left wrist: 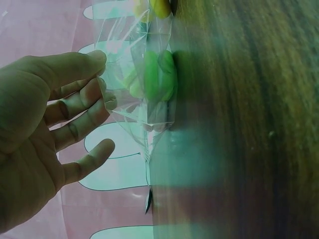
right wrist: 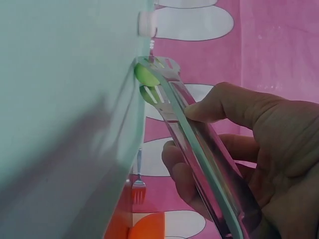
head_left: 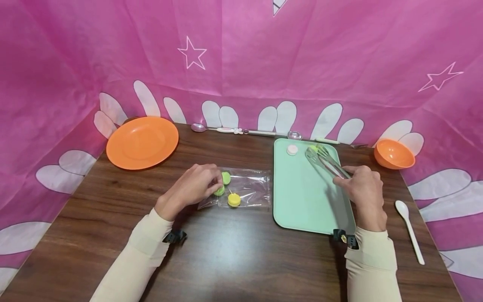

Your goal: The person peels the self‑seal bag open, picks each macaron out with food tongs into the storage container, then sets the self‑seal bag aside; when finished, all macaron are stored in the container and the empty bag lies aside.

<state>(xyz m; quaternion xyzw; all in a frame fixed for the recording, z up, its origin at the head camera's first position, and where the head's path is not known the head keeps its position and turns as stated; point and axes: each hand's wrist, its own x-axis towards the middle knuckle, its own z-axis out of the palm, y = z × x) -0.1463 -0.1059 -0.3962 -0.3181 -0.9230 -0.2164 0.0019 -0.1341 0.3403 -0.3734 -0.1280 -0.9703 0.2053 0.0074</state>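
Observation:
My left hand [head_left: 193, 185] pinches the open-looking edge of a clear plastic bag [head_left: 253, 184] between thumb and fingertips. Inside the bag are two green macarons [head_left: 226, 178] and a yellow macaron [head_left: 234, 199]. My right hand [head_left: 363, 188] grips metal tongs [right wrist: 184, 132], thumb on one side and fingers curled on the other. At the far end of the pale green tray [head_left: 302, 205], the tongs' slotted tips stand around a green macaron [right wrist: 145, 75]. A pale pink macaron [head_left: 292, 149] sits on the tray left of those tips.
An orange plate [head_left: 143, 142] lies at the back left, an orange bowl [head_left: 394, 154] at the back right. Along the back edge are a spoon [head_left: 198, 127], a ladle [head_left: 260, 133] and a fork [right wrist: 139, 190]. A white spoon [head_left: 409, 230] lies right of the tray.

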